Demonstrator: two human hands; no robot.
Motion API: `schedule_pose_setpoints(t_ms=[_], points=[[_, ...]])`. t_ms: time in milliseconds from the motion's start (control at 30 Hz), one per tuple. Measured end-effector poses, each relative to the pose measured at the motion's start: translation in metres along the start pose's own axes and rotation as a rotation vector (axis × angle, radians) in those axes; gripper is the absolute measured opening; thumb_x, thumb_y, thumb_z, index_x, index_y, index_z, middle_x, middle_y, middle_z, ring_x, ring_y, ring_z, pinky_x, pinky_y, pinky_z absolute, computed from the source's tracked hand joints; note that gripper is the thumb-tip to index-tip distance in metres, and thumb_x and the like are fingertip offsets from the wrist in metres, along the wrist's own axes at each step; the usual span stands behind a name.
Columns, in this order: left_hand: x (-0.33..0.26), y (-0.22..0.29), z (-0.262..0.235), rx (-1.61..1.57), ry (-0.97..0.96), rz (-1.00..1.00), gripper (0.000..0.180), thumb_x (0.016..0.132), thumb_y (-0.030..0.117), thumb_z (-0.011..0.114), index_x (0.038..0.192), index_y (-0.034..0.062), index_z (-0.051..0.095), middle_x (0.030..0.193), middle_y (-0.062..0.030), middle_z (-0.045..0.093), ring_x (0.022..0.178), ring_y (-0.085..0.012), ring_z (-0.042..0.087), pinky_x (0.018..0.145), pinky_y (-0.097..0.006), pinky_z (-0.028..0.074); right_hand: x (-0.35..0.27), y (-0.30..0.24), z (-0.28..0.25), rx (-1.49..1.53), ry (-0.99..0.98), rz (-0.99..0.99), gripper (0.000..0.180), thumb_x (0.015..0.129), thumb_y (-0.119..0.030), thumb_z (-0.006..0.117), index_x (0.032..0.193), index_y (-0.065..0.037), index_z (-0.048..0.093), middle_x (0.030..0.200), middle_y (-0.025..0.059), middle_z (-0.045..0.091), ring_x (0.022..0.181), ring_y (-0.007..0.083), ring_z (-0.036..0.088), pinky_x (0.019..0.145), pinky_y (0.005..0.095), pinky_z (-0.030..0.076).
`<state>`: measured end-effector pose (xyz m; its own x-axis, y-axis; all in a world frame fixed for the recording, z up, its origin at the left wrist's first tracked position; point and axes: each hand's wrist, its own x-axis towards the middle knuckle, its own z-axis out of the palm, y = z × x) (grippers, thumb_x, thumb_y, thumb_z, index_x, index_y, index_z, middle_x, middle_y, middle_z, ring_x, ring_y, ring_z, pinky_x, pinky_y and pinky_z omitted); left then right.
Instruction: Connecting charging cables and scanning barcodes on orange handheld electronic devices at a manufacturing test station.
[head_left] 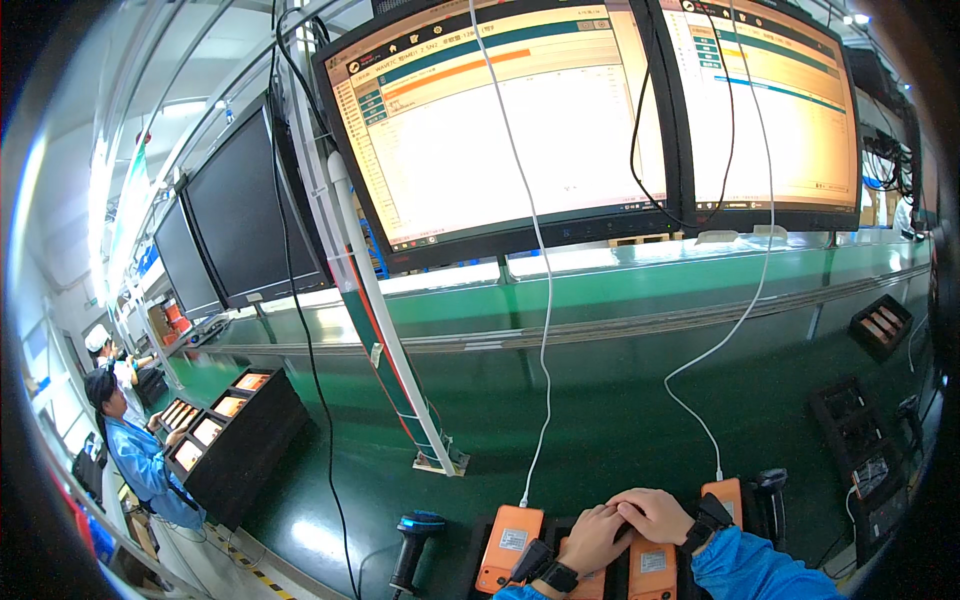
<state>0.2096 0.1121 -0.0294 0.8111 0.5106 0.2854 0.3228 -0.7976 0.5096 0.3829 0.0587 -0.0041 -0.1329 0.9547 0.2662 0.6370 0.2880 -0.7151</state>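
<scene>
Bench [620, 420] green, factory line | monitors [500, 120] lit | left hand [592, 538], right hand [655, 515] fingers curled on orange devices [650, 570]

You see a bright, evenly lit scene: two lit monitors [500, 120] glow far ahead, and ceiling lights glare off the glossy green bench [620, 400] near left. Straight edges bow toward the dark, vignetted rim, where detail blurs.
</scene>
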Motion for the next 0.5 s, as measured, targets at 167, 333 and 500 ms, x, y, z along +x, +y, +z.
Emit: schedule_pose_setpoints(t_ms=[167,333,500], points=[[-0.0008,-0.0008,-0.0001,0.000,-0.002,-0.004,0.033,0.088,0.025,0.066,0.111,0.0012,0.063,0.110,-0.0168,0.066,0.103,-0.0348,0.061,0.089,-0.046,0.047,0.0004,0.0015,0.0017,-0.001,0.005,-0.017,0.034,0.100,-0.030,0.050,0.113,-0.004,0.068,0.107,0.0163,0.070,0.099,0.0344,0.067,0.086,0.0417,0.053],[-0.0001,0.0014,-0.0009,-0.014,0.005,0.008,0.033,0.089,0.025,0.066,0.112,0.0015,0.063,0.109,-0.0165,0.066,0.101,-0.0347,0.061,0.088,-0.046,0.047,-0.0003,0.0033,0.0019,0.006,0.016,-0.020,0.033,0.100,-0.030,0.051,0.112,-0.004,0.068,0.107,0.0161,0.070,0.099,0.0346,0.067,0.086,0.0414,0.053],[0.0003,-0.0004,0.0020,-0.007,0.006,0.010,0.034,0.089,0.026,0.066,0.113,0.0019,0.063,0.110,-0.0162,0.066,0.101,-0.0346,0.061,0.088,-0.046,0.047,-0.0009,0.0038,0.0020,-0.002,0.020,-0.014,0.034,0.100,-0.030,0.051,0.112,-0.004,0.068,0.107,0.0159,0.070,0.099,0.0346,0.067,0.086,0.0414,0.053]])
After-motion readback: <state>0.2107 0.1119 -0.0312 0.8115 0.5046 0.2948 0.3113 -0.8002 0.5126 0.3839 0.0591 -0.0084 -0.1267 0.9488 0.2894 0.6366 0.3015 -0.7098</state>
